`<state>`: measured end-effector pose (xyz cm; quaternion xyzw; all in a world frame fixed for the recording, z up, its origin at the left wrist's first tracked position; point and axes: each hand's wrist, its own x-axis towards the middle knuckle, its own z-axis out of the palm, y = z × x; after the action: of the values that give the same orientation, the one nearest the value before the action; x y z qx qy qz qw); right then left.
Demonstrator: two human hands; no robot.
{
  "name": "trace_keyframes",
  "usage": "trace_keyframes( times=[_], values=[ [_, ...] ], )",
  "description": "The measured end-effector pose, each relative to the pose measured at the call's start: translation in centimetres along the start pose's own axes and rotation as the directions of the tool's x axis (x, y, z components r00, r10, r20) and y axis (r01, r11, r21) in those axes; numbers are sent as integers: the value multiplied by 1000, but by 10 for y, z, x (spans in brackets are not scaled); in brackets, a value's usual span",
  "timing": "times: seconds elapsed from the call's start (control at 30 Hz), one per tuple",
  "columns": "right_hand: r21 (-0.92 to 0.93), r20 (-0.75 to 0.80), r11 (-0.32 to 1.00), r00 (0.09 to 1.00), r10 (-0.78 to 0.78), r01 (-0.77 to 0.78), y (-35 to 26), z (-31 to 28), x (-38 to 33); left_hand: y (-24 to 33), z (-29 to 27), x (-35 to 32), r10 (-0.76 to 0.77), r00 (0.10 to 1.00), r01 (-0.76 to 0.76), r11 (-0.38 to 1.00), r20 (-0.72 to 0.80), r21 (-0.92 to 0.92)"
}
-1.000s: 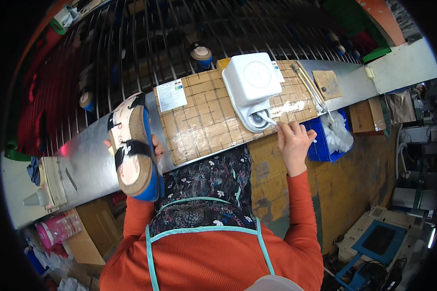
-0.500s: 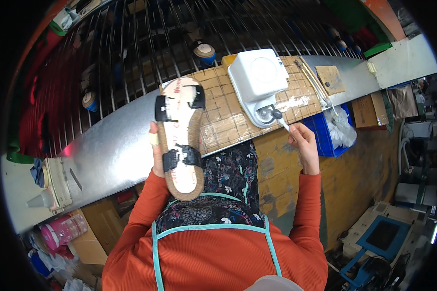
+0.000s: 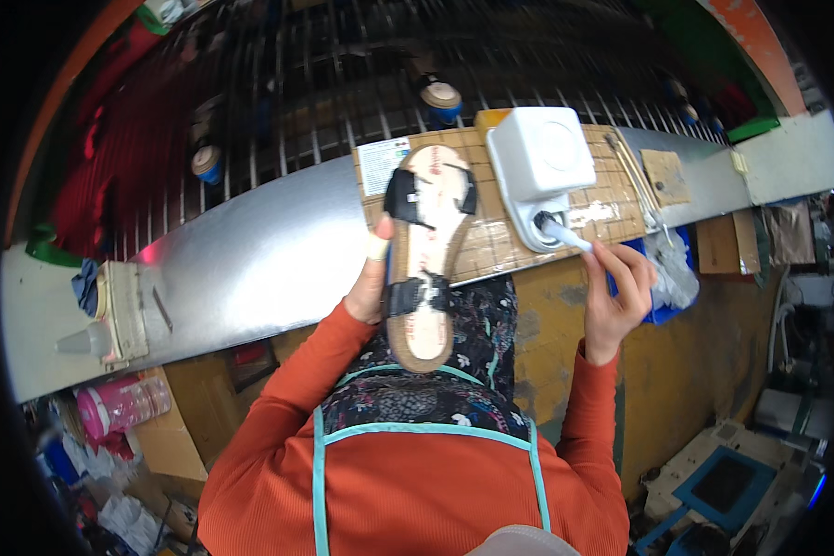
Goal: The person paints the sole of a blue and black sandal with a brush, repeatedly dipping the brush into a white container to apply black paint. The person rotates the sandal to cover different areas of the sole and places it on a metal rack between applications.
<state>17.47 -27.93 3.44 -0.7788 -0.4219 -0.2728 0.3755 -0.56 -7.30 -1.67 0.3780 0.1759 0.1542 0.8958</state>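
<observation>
Fingers of the left hand [image 3: 369,280], mostly hidden, are closed on a sandal [image 3: 429,246], raised left of a white container [image 3: 549,157]; probably stiff, it is best gripped by its edges. A brush [image 3: 569,236], likely light, is pinched in the right hand [image 3: 621,289].

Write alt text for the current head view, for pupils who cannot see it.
A person's left hand holds a black-strapped sandal; the right hand holds a brush at a white container standing on a brown gridded board on a metal bench.
</observation>
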Motion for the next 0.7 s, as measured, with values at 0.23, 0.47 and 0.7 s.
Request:
trace_keyframes(
  times=[0.23, 0.47, 0.7],
  values=[
    [467, 193, 861, 973, 126, -204, -66, 22, 6, 4, -1, -3, 35, 998, -44, 975, 47, 216],
    [514, 310, 785, 929, 205, -345, -84, 46, 2, 6, -7, -23, 246, 968, -244, 881, 48, 406],
    [427, 251, 876, 960, 121, -222, -87, 57, 21, 13, -8, -26, 284, 958, -268, 822, 46, 502]
  ],
)
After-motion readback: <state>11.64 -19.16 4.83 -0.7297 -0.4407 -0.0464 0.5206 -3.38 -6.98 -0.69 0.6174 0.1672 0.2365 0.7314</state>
